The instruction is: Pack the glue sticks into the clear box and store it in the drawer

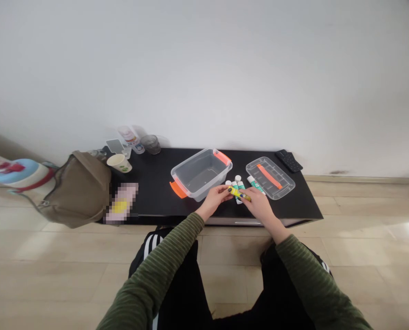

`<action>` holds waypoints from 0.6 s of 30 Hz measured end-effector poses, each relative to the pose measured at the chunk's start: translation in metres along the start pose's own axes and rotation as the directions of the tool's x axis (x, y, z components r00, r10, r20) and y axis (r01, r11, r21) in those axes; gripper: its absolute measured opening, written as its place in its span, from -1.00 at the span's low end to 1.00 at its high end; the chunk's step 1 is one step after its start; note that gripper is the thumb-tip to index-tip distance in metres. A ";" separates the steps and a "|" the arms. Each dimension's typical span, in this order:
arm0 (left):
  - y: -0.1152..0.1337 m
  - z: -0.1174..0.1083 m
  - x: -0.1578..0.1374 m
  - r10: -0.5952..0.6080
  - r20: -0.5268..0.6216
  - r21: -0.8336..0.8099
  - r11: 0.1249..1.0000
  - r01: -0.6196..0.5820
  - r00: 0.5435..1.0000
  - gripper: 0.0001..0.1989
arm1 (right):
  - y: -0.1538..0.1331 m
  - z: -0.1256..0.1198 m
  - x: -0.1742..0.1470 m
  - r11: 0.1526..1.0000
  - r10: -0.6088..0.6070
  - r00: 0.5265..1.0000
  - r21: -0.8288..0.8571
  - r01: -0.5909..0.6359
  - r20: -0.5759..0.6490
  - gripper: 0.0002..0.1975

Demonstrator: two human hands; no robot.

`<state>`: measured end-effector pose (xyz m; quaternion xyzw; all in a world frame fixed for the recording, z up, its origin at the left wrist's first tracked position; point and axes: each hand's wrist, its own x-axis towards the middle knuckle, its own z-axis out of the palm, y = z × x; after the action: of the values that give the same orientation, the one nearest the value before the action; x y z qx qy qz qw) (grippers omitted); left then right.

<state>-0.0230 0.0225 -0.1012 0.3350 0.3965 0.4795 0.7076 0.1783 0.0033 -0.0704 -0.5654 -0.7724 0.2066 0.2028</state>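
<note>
Between my two hands is a small yellow glue stick (pixel 239 193), tilted slightly down to the right. The fingers of my left hand (pixel 215 199) pinch its left end, and those of my right hand (pixel 260 205) close on its right end. Behind and below it, several white and green glue sticks (pixel 237 185) lie on the black table, partly covered by my hands. One more green and white glue stick (pixel 254 182) lies beside my right hand. Left of the hands stands a clear plastic box (pixel 201 189) with orange latches, uncovered.
A clear lid (pixel 275 189) with an orange handle lies on the black table (pixel 303 201), near a black dotted object (pixel 288 161). At left are a paper cup (pixel 119 163), a dark glass (pixel 150 144), a spray bottle (pixel 132 139) and a brown bag (pixel 82 190).
</note>
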 end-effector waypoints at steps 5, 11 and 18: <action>-0.003 -0.002 0.003 0.025 0.027 0.057 0.998 -0.027 0.999 -0.63 | -0.001 -0.002 0.002 0.999 0.036 0.999 0.035 -0.037 0.040 -0.65; -0.009 0.001 0.016 0.112 -0.019 0.349 0.932 -0.099 0.994 -0.68 | 0.001 -0.008 0.009 0.988 0.149 0.986 -0.053 -0.146 0.069 -0.69; -0.010 0.005 0.028 0.344 0.064 0.895 0.395 -0.207 0.937 -0.51 | 0.016 -0.011 0.024 0.876 0.381 0.923 -0.299 -0.377 -0.047 -0.70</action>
<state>-0.0079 0.0458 -0.1140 0.6842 0.5727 0.3302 0.3080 0.1898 0.0317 -0.0680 -0.7286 -0.6704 0.1251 0.0643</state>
